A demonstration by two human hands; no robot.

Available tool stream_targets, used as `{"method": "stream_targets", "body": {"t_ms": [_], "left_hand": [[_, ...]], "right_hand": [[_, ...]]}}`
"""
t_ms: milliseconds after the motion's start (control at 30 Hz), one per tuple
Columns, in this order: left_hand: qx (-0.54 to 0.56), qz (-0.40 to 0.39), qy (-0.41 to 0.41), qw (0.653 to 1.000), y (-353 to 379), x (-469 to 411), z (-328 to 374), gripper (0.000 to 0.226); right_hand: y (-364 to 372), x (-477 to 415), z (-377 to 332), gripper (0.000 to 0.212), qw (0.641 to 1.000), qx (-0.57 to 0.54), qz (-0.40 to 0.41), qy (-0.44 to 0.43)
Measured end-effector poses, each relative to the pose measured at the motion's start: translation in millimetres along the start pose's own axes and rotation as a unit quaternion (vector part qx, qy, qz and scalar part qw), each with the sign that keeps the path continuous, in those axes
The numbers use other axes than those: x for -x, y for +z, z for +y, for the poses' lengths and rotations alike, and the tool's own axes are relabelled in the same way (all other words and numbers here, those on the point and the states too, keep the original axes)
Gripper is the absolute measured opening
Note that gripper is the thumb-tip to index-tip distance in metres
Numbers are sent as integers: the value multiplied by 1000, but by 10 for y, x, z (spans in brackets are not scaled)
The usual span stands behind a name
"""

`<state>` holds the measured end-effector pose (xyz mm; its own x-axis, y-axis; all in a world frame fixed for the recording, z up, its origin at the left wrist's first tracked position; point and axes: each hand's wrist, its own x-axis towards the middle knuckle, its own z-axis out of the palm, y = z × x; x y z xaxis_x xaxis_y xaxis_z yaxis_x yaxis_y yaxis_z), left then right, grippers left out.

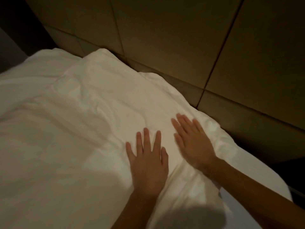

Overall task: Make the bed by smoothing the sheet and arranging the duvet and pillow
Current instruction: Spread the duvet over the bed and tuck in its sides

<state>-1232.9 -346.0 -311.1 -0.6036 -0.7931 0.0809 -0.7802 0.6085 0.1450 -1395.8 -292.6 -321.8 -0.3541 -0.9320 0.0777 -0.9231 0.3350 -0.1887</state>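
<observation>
Both forearms are filling the bottom edge, with a grey shadow (189, 217) lying across the fabric between them. Left hand (148, 164) is lying flat on the duvet (99, 113), palm down, fingers straight and spread. Right hand (194, 144) is lying the same way just beside it, closer to the wall. It's motion-blurred, but the fingers are reading as straight and open, gripping nothing.

Duvet is covering nearly the whole bed surface in view, white, running from lower left up to the wall side. It's looking puffy and creased: a raised mound is sitting under and ahead of the hands, with folds fanning off to the left. Can't tell whether a pillow is lying under that mound.

A smoother white strip, probably the sheet (252, 164), is showing along the right edge past the right wrist. Tan wall panels (181, 38) with dark seams are running right behind the bed, close against the duvet's far edge. A dark gap (288, 176) is sitting off the bed's right corner. Lighting is reading dim and warm.
</observation>
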Motion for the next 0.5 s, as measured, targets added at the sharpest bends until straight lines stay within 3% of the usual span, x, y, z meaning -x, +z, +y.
{"method": "stream_targets", "body": {"t_ms": [100,233,300,367,433,500], "left_hand": [[-15,-6,2,1000,29,1,14,55],[-27,5,3,1000,85,3,9,57],[-27,13,7,1000,115,2,-6,56],[-23,21,15,999,144,-1,-15,56],[-26,32,19,999,170,6,-22,55],[-38,37,24,998,178,17,-25,53]], "right_hand": [[22,29,368,65,986,-43,-11,162],[-61,41,331,54,977,-42,-2,208],[-156,58,145,53,982,-25,52,180],[-220,100,-109,53,992,-20,85,95],[-160,163,-317,52,998,-4,64,-19],[-41,193,-365,52,997,16,29,-69]]}}
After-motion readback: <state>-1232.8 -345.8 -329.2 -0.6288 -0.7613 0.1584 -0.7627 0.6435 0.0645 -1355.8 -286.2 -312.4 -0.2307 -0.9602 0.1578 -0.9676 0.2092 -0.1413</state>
